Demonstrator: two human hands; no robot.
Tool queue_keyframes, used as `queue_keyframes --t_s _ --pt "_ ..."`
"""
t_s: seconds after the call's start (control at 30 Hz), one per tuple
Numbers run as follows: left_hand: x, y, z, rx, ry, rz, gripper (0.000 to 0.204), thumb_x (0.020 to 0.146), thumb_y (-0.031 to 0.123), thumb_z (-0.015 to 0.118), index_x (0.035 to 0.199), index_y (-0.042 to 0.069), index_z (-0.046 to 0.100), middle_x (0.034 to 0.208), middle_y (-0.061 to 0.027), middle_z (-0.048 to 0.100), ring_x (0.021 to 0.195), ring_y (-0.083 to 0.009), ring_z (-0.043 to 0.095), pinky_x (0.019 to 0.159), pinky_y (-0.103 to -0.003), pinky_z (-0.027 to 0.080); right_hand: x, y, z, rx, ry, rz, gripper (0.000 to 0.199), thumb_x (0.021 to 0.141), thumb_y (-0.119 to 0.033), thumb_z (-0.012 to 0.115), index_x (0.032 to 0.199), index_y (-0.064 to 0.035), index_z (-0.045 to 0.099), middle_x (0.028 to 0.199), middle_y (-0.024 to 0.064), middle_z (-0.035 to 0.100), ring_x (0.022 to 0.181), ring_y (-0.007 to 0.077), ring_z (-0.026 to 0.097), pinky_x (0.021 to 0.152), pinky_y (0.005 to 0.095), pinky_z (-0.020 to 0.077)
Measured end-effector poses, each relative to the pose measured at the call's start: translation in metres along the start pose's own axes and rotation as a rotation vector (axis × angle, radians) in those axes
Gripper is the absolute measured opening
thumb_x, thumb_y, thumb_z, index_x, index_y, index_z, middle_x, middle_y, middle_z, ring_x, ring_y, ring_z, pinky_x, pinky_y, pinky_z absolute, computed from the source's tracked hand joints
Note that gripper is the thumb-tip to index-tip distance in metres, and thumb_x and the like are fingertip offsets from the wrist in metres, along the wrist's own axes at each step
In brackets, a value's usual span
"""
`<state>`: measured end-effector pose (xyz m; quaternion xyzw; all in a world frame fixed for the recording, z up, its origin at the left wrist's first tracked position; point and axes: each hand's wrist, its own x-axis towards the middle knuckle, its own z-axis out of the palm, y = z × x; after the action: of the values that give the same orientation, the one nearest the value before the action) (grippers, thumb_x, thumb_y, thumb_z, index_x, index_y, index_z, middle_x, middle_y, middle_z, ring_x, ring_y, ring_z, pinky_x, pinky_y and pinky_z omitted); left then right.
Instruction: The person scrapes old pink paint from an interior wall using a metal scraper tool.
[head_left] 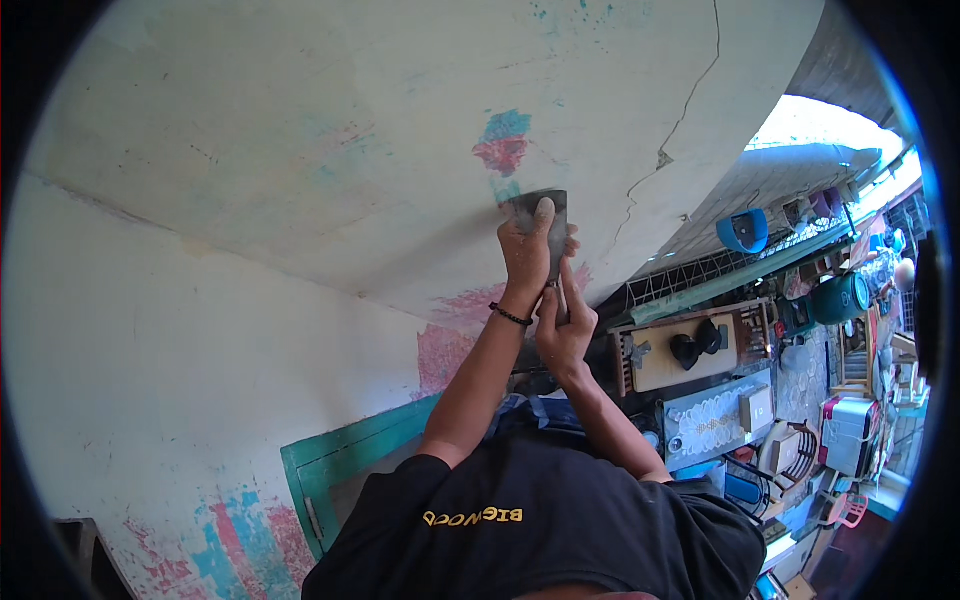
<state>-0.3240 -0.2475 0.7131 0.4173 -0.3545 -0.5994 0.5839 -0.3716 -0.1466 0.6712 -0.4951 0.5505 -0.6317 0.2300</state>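
Against the off-white wall (330, 170), a flat, dark grey blade like a wide scraper (559, 225) is pressed near its upper edge. My left hand (525, 250), with a dark beaded bracelet on the wrist, grips the blade, thumb laid along its face and fingertips showing past its right side. Lower down, my right hand (567, 335) is closed around the scraper's narrow lower end, one finger stretched up along it. Just above the blade is a blue and pink paint patch (503, 140). The edge against the wall is partly smeared by motion.
A jagged crack (690, 100) runs down the wall's right part. Pink patches (445, 355) mark the wall beside a green frame (360, 445). Farther right stand a wooden bench (670, 355) with dark hats, a lace-covered table (700, 420), chairs and a blue basin (742, 231).
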Motion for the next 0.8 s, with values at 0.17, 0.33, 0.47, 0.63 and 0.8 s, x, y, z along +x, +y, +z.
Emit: queue_keyframes --t_s 0.17,0.33,0.47,0.63,0.8 --pt "0.007 0.014 0.002 0.022 -0.044 0.087 0.036 0.099 0.035 0.067 0.092 0.0 0.063 0.073 -0.0134 0.069 0.053 -0.0193 0.066 0.046 -0.029 0.052 0.009 -0.002 0.007 0.012 0.02 -0.079 0.048 0.095 0.001 0.055 0.143 0.0035 0.053 0.064 0.0036 0.055 0.059 0.0038 0.048 0.055 0.0223 0.0425" --pt "0.006 0.039 0.013 0.018 -0.049 0.133 0.034 0.1 0.031 0.065 0.097 -0.003 0.064 0.073 -0.013 0.069 0.053 -0.0182 0.065 0.046 -0.029 0.052 0.018 -0.02 0.01 0.01 0.057 -0.154 0.048 0.093 0.001 0.059 0.141 0.0036 0.055 0.064 0.0094 0.059 0.057 0.0077 0.055 0.057 0.0262 0.0477" --pt "0.004 0.01 -0.003 0.02 -0.057 0.05 0.034 0.099 0.031 0.067 0.099 -0.002 0.063 0.075 -0.0141 0.069 0.054 -0.0192 0.066 0.047 -0.029 0.054 0.0 -0.004 0.01 0.046 0.038 -0.059 0.049 0.092 0.001 0.059 0.141 0.0033 0.055 0.063 0.009 0.058 0.055 0.0074 0.053 0.055 0.026 0.0468" --pt "0.0 0.011 -0.003 0.002 -0.088 0.068 0.034 0.1 0.032 0.066 0.098 -0.001 0.063 0.076 -0.0139 0.07 0.055 -0.0191 0.067 0.049 -0.03 0.055 -0.002 -0.006 0.007 0.051 0.029 -0.066 0.047 0.097 0.0 0.055 0.144 0.0037 0.052 0.064 0.0014 0.052 0.061 0.0023 0.047 0.055 0.0213 0.0419" --pt "0.003 0.007 -0.007 0.014 -0.09 0.078 0.034 0.101 0.033 0.065 0.097 -0.001 0.064 0.076 -0.0126 0.07 0.056 -0.0185 0.067 0.049 -0.029 0.054 0.003 -0.004 0.007 0.045 -0.001 -0.026 0.048 0.095 0.001 0.056 0.143 0.0031 0.053 0.062 0.003 0.052 0.058 0.0032 0.048 0.054 0.0228 0.0419"
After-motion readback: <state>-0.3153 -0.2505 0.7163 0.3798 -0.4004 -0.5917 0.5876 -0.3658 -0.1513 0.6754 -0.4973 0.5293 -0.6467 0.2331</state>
